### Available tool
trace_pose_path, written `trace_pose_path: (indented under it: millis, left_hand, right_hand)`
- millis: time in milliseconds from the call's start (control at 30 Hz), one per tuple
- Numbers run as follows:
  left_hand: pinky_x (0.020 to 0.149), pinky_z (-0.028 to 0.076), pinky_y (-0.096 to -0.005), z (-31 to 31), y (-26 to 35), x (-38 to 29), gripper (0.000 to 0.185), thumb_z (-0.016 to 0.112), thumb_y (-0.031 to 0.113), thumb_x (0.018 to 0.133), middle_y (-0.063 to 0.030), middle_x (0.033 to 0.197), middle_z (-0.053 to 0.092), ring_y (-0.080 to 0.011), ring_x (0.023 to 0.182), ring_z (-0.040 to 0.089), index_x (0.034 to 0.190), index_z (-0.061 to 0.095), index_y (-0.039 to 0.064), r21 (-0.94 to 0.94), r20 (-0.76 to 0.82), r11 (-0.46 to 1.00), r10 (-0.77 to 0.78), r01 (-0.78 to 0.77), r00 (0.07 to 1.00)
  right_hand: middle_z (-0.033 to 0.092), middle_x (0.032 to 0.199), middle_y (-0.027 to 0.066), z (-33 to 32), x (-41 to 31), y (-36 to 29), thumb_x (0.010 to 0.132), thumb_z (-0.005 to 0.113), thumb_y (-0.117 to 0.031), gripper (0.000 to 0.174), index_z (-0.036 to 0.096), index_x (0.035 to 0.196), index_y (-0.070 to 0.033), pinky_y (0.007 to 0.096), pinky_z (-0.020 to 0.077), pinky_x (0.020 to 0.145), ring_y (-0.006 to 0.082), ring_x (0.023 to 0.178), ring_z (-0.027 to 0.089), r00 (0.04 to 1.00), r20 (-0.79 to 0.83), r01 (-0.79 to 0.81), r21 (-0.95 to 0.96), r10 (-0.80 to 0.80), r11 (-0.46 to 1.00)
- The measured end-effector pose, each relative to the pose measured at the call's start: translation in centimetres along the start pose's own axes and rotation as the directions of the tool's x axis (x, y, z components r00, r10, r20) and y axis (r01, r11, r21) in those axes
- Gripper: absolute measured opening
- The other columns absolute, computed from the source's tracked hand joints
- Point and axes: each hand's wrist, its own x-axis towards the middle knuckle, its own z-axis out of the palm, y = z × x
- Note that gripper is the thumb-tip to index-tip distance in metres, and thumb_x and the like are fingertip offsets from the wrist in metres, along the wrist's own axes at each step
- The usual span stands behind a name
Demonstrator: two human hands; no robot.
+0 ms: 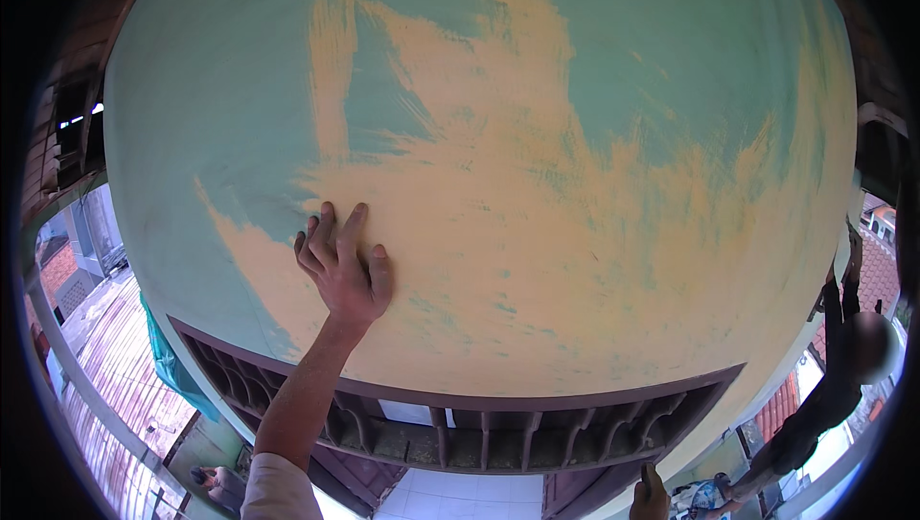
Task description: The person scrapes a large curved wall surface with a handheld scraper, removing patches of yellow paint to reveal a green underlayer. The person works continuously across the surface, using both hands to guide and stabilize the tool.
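Observation:
A wall of pale green paint (237, 103), broadly covered in peach-yellow brush strokes (503, 232), fills most of the view. My left hand (348, 268) reaches up with its fingers apart and fingertips against the wall, near the left edge of the peach paint. It holds nothing. Low at the right, my right hand (640, 502) is partly cut off by the picture's lower rim. Its fingers close around a small dark object (652, 484), perhaps a handle; the rest of that is hidden. Green patches show through the thinner strokes.
Below the paint runs a dark brown transom grille (485, 441) with curved bars, above an open doorway with a tiled floor (460, 495). A co-worker (812, 412) reaches up to the wall at far right. Another person (219, 488) is lower left, near a corrugated roof (115, 362).

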Motion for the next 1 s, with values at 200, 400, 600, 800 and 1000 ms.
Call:
trace_pose_path:
  millis: [200,400,600,800,1000]
  left_hand:
    - [0.123,0.021,-0.0626,-0.3,0.2,-0.2,0.054,0.057,0.037,0.101,-0.0221,0.158,0.043,-0.0424,0.144,0.035,0.151,0.06,0.016,-0.004,0.008,1.0,-0.025,0.025,1.0]
    - [0.123,0.022,-0.0635,-0.2,0.6,-0.4,0.054,0.062,0.037,0.097,-0.0171,0.158,0.044,-0.0406,0.144,0.036,0.148,0.064,0.021,-0.017,-0.008,0.998,-0.064,0.064,0.998]
    - [0.123,0.023,-0.0647,-0.3,0.6,-0.2,0.054,0.06,0.037,0.099,-0.0191,0.159,0.043,-0.0425,0.143,0.037,0.15,0.062,0.02,-0.011,-0.002,0.998,-0.059,0.059,0.998]
    - [0.122,0.024,-0.0652,-0.2,0.5,0.0,0.054,0.06,0.037,0.099,-0.019,0.16,0.042,-0.0426,0.143,0.036,0.151,0.061,0.02,-0.032,-0.025,0.999,-0.043,0.042,0.999]
    - [0.122,0.024,-0.0655,-0.2,0.7,-0.1,0.055,0.062,0.037,0.098,-0.0177,0.16,0.041,-0.0423,0.144,0.035,0.151,0.061,0.022,-0.034,-0.033,0.998,-0.053,0.052,0.998]
  right_hand:
    - [0.069,0.141,0.0258,-1.5,2.5,-6.8,0.108,0.058,-0.018,0.044,0.062,0.151,-0.008,0.0464,0.0558,0.105,0.041,0.127,0.069,0.958,-0.145,0.238,-0.088,-0.249,0.967]
    - [0.076,0.129,0.02,-3.9,4.0,-19.5,0.106,0.061,-0.021,0.042,0.065,0.147,-0.012,0.0535,0.0562,0.1,0.0446,0.116,0.072,0.915,-0.158,0.363,-0.082,-0.371,0.928]
    - [0.08,0.106,0.0196,-4.2,5.8,-32.9,0.107,0.062,-0.019,0.038,0.067,0.145,-0.018,0.0507,0.0611,0.08,0.0417,0.095,0.078,0.713,-0.289,0.586,-0.253,-0.638,0.77]
    - [0.078,0.092,0.0174,-3.2,6.8,-44.6,0.109,0.061,-0.019,0.038,0.066,0.147,-0.023,0.0484,0.06,0.071,0.0374,0.084,0.077,0.547,-0.289,0.64,-0.46,-0.785,0.615]
    - [0.076,0.083,0.0185,-3.2,6.1,-56.4,0.111,0.054,-0.022,0.037,0.066,0.146,-0.022,0.0513,0.0607,0.069,0.0375,0.078,0.077,0.473,-0.258,0.633,-0.566,-0.842,0.529]
